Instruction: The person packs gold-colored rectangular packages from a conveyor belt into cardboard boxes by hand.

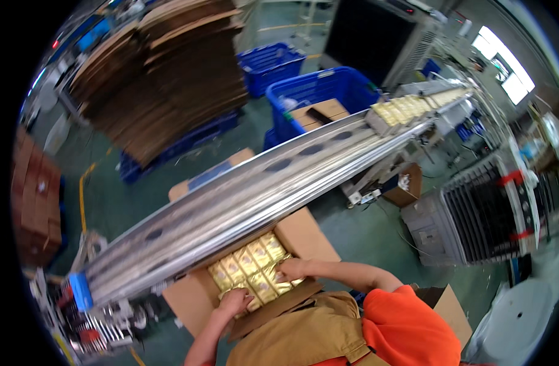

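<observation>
An open cardboard carton [307, 235] stands in front of me, its flaps spread outward. Rows of shiny gold packets [246, 260] fill it. At the near left end of a row, my left hand [235, 301] has its fingers curled against the packets inside the carton. Across from it, my right hand [292, 269] is closed at the row's right end, its fingertips down among the packets. The two hands bracket the near row between them. Part of the fingers is hidden by the packets and slightly blurred.
A metal conveyor [230, 207] slants past the carton, with more gold packets [401, 111] at its far right. Behind it are blue crates [328, 85] and a stack of flattened cardboard [169, 79]. A grey slatted machine [468, 213] stands right; brown cartons [35, 195] are stacked left.
</observation>
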`<act>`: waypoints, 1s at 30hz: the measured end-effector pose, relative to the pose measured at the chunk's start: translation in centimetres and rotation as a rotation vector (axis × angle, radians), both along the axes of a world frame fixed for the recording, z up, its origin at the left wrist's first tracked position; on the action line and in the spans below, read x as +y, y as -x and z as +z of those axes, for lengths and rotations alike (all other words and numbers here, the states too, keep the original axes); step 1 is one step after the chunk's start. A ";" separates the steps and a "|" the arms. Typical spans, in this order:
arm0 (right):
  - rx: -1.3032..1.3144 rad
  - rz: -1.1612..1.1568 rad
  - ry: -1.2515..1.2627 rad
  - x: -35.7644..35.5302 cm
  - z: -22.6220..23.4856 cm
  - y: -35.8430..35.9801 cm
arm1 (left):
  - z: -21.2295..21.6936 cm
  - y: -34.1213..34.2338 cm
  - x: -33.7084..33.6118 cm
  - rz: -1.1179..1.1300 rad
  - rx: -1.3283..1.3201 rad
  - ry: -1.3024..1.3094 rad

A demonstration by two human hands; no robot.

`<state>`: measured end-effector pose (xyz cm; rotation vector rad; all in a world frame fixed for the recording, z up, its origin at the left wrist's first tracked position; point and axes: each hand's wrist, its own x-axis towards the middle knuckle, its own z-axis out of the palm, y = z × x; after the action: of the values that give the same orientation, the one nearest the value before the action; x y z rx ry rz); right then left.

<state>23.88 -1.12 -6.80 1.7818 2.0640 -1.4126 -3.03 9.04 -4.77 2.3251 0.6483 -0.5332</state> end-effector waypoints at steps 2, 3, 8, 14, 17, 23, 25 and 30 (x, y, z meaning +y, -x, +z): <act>0.148 -0.259 -0.187 -0.6 2.7 -2.5 | 6.9 -6.1 0.2 0.183 -0.377 0.008; 0.219 -0.377 -0.362 -1.2 3.5 -4.2 | 10.0 -9.3 0.3 0.209 -0.519 -0.064; 0.119 -0.907 -0.938 -3.7 10.2 -15.7 | 14.4 -21.8 3.2 0.278 -0.998 -0.438; -0.405 -1.266 -1.292 -8.1 13.9 -36.8 | 10.7 -28.0 6.4 0.391 -0.742 -0.522; -0.472 -1.376 -1.127 -9.7 14.0 -46.0 | 10.5 -29.1 6.0 0.420 -0.657 -0.513; -0.386 -1.278 -1.013 -8.3 13.2 -53.0 | 9.6 -29.6 5.9 0.475 -0.595 -0.511; -0.558 -1.303 -1.082 -8.2 14.9 -54.7 | 10.1 -29.7 5.7 0.502 -0.561 -0.493; -0.911 -1.206 -1.002 -8.3 18.2 -64.0 | 9.2 -30.1 5.9 0.495 -0.570 -0.453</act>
<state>87.90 -9.43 11.38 3.2930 1.0777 0.7988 27.04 14.98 4.45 2.4136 1.0815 0.5353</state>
